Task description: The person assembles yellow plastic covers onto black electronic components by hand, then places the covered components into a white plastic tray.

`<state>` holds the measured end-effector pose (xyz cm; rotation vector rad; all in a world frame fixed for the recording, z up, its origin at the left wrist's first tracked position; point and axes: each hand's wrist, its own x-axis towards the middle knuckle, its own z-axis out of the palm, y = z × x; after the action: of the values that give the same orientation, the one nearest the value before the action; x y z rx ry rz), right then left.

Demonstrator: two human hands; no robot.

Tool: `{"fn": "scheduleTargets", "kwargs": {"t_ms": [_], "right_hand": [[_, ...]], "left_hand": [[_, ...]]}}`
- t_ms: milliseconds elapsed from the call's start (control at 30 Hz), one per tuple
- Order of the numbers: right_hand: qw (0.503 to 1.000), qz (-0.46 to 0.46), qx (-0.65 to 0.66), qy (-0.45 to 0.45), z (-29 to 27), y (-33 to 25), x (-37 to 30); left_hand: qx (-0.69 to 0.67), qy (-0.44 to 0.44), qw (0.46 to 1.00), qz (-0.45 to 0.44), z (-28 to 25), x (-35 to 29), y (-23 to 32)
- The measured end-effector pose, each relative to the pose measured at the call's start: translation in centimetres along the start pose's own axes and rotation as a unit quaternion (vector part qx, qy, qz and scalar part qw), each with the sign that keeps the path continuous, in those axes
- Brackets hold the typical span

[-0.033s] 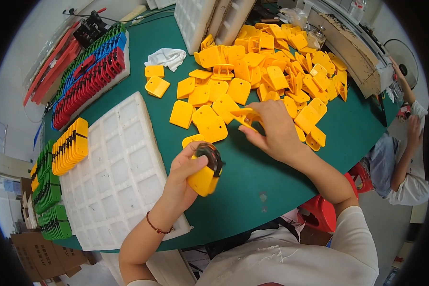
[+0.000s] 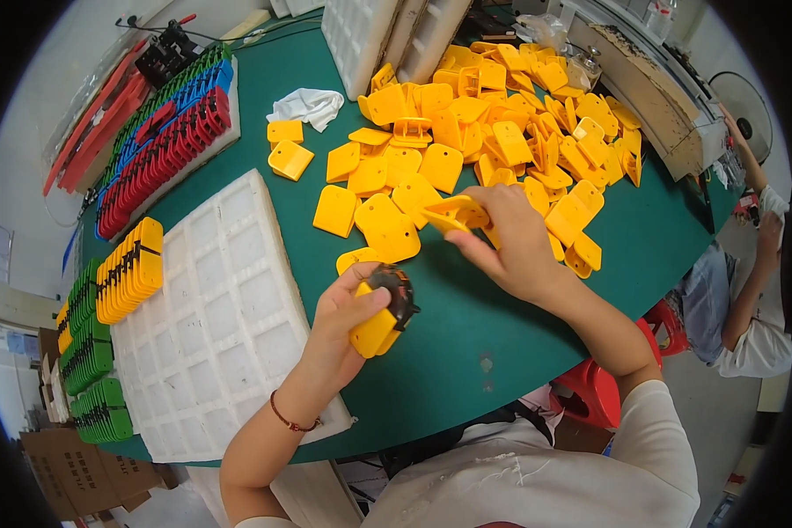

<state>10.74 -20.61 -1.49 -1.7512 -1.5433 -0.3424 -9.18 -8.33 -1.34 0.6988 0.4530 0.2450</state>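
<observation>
My left hand [image 2: 336,319] is closed around a yellow plastic case with a black round part [image 2: 377,331]. The thumb presses on its face, and a black stub juts out toward the right. Over the near edge of the loose pile, my right hand [image 2: 517,239] pinches a folded yellow plastic cover [image 2: 456,211] between thumb and fingers. Its two rounded plates stand apart, open toward the left. A heap of similar yellow covers [image 2: 444,167] spreads behind both hands. One more yellow cover [image 2: 356,258] lies just beyond my left hand.
A white gridded tray [image 2: 216,308] lies left of my left arm. Rows of yellow pieces [image 2: 130,271] and green pieces [image 2: 88,361] line its outer edge. Red pieces [image 2: 163,167] fill a rack farther back. A white cloth [image 2: 306,107] lies beyond. Another person [image 2: 757,290] sits at right.
The yellow case in my left hand has turned and shifted slightly to the right. The cover in my right hand has tilted a little, with its hand moving slightly rightward.
</observation>
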Motion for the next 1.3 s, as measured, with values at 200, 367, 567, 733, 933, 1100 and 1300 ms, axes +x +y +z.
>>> {"fn": "scheduleTargets", "kwargs": {"t_ms": [200, 367, 567, 733, 933, 1100, 1300], "right_hand": [[0.915, 0.247, 0.297, -0.117, -1.7, -1.0, 0.6], [0.916, 0.240, 0.276, -0.164, -2.0, -1.1, 0.7], [0.939, 0.176, 0.244, -0.167, -1.7, -1.7, 0.3], [0.938, 0.161, 0.278, -0.130, -0.3, -1.8, -0.3], [0.936, 0.164, 0.291, -0.114, -0.3, -2.2, -0.4], [0.919, 0.163, 0.336, -0.128, 0.1, -2.1, -0.7], [0.855, 0.167, 0.475, -0.124, 0.3, -1.2, -1.4]], "left_hand": [[0.182, 0.017, 0.983, 0.022, 1.1, -0.1, -0.6], [0.257, 0.029, 0.963, 0.076, 1.1, -0.3, -0.7], [0.241, 0.038, 0.965, 0.096, 1.1, -0.3, -0.8], [0.262, 0.032, 0.959, 0.106, 1.0, -0.1, -0.9], [0.273, 0.030, 0.955, 0.112, 1.1, -0.2, -0.7], [0.315, 0.023, 0.938, 0.141, 0.7, -0.7, -0.9], [0.499, 0.107, 0.824, 0.245, 1.7, -0.8, 4.4]]}}
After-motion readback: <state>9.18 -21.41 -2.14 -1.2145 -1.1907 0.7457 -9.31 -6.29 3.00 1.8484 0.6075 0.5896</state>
